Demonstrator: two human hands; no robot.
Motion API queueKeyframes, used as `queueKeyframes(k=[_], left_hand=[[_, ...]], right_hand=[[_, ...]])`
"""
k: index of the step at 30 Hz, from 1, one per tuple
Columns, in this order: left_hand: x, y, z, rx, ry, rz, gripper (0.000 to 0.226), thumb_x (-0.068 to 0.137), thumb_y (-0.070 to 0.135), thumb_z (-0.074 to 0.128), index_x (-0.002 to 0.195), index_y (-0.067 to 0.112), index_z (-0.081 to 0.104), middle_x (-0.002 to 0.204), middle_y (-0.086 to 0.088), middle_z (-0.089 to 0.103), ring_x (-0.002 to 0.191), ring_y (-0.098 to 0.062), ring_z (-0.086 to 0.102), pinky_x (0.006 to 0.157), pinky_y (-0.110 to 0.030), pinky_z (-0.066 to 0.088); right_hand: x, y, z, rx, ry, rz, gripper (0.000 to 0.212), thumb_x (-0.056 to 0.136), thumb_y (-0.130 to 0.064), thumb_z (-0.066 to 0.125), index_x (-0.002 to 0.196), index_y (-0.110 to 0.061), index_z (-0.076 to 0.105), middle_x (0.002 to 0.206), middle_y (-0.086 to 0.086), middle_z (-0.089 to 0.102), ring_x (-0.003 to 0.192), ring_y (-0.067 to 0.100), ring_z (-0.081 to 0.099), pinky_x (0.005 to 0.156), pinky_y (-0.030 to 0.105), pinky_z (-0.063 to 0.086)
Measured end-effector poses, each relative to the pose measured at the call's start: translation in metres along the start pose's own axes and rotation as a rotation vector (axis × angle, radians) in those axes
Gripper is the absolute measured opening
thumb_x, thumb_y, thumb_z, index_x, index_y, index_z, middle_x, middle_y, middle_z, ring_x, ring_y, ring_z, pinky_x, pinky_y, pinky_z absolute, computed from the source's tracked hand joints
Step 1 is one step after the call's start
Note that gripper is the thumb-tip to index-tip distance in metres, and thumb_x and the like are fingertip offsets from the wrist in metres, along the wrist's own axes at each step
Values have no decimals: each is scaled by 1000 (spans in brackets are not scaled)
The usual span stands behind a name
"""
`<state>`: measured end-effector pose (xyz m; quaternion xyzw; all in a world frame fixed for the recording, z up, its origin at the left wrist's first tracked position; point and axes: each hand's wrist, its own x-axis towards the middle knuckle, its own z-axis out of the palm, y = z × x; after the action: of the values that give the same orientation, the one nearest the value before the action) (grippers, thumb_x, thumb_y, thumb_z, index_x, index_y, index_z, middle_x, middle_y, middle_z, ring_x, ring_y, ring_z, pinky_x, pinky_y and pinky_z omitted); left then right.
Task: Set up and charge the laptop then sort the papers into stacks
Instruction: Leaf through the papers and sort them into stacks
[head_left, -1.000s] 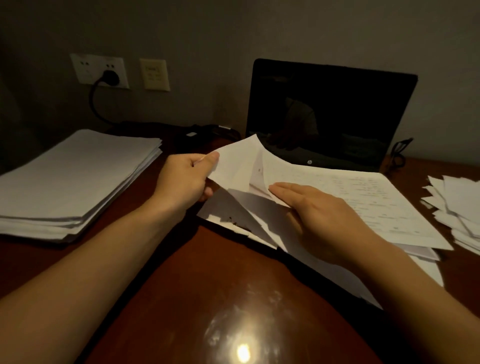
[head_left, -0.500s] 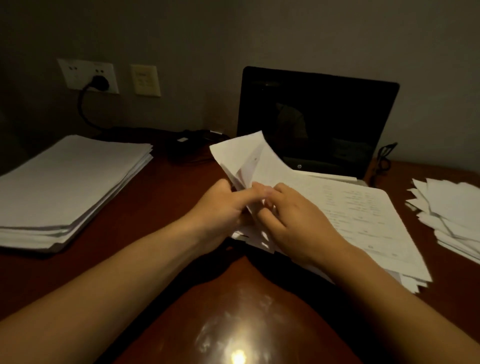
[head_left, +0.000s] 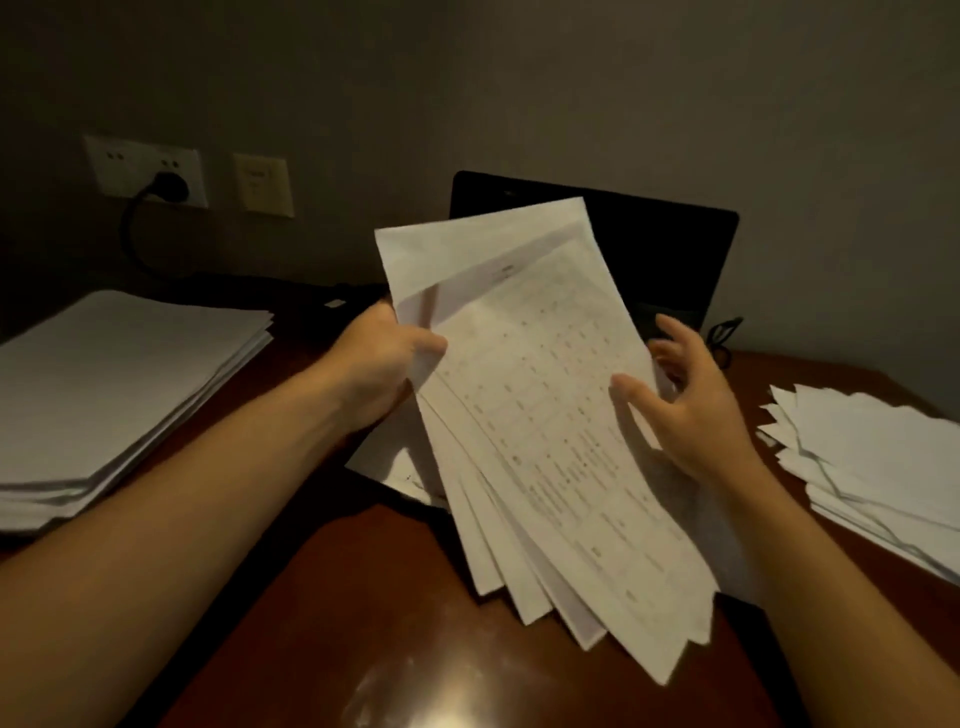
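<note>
A fanned bundle of printed sheets is lifted off the desk in front of the open black laptop. My left hand grips the bundle's left edge, thumb on top. My right hand is at the bundle's right edge with fingers spread, thumb touching the top sheet. A few sheets stay on the desk under the bundle. A neat white stack lies at the left, and a looser stack at the right. A black plug sits in the wall socket.
The dark wooden desk has a glare spot near its front edge. A black cable runs from the socket down behind the left stack. A second wall plate is beside the socket. Another dark cable loops right of the laptop.
The bundle has come up off the desk and is tilted towards me, fanned out. My left hand moved up with it; my right hand let go of the corner and opened along the right edge.
</note>
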<state>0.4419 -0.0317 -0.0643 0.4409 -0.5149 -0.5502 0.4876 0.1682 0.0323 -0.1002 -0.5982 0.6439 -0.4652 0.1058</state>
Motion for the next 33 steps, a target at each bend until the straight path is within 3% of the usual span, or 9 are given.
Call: queueKeyframes(k=[3, 5, 7, 11, 14, 16, 20, 28, 33], left_hand=[[3, -2, -1, -127, 2, 14, 20, 92, -9, 57, 96, 9, 64, 75, -3, 76, 80, -28, 74, 77, -45, 61], [3, -8, -3, -196, 10, 5, 18, 94, -4, 58, 103, 10, 62, 88, -7, 75, 74, -22, 74, 71, -42, 62], [2, -15, -8, -272, 0, -21, 18, 95, 2, 59, 111, 10, 62, 104, -14, 71, 83, -26, 74, 73, -44, 62], [1, -20, -20, -366, -258, -75, 38, 97, 22, 53, 134, 13, 58, 118, -14, 71, 103, -30, 71, 76, -41, 61], [-3, -24, -18, -54, -288, -34, 33, 95, 12, 61, 127, 19, 64, 116, -5, 74, 105, -23, 72, 84, -42, 60], [-5, -28, -12, 113, -219, 39, 36, 92, 5, 67, 122, 24, 66, 111, 4, 76, 104, -14, 72, 92, -43, 58], [-2, -26, -9, -6, -78, 183, 40, 91, 1, 68, 126, 18, 64, 112, 1, 76, 104, -13, 72, 90, -38, 60], [-7, -1, 3, -24, -27, 418, 35, 97, 16, 63, 131, 25, 57, 111, 7, 72, 102, -10, 71, 74, -29, 62], [-7, -2, 9, -45, -36, 431, 41, 94, 15, 66, 131, 31, 56, 116, 5, 71, 106, -13, 71, 79, -35, 62]], right_hand=[[-4, -7, -8, 174, -144, 72, 55, 77, -36, 76, 128, -29, 57, 111, -5, 71, 97, 14, 70, 77, 24, 55], [-8, -13, -11, 285, -294, 121, 44, 73, -37, 73, 113, -21, 66, 100, 0, 76, 90, 19, 74, 72, 32, 60], [-9, -15, -10, 341, -384, 192, 38, 76, -31, 71, 108, -11, 68, 98, 8, 76, 86, 27, 74, 73, 41, 61], [-12, -22, 1, 447, -221, 233, 14, 89, -19, 68, 99, -9, 70, 93, 12, 75, 79, 28, 74, 64, 37, 61], [-17, -28, 11, 630, -48, 276, 7, 95, -15, 62, 100, -12, 66, 81, 4, 76, 68, 20, 74, 50, 27, 56], [-16, -27, 14, 580, 0, 247, 11, 95, -18, 64, 105, -15, 66, 84, 0, 76, 72, 19, 74, 53, 28, 58], [-12, -29, 8, 547, -79, 196, 24, 94, -11, 62, 116, -17, 65, 106, 1, 74, 94, 19, 73, 76, 41, 61], [-16, -46, 6, 569, 135, -11, 14, 96, -12, 59, 109, -14, 61, 97, 0, 73, 88, 19, 74, 67, 34, 62], [-16, -43, 8, 568, 192, -49, 27, 92, -17, 64, 118, -19, 57, 111, -1, 69, 100, 17, 70, 77, 36, 61]])
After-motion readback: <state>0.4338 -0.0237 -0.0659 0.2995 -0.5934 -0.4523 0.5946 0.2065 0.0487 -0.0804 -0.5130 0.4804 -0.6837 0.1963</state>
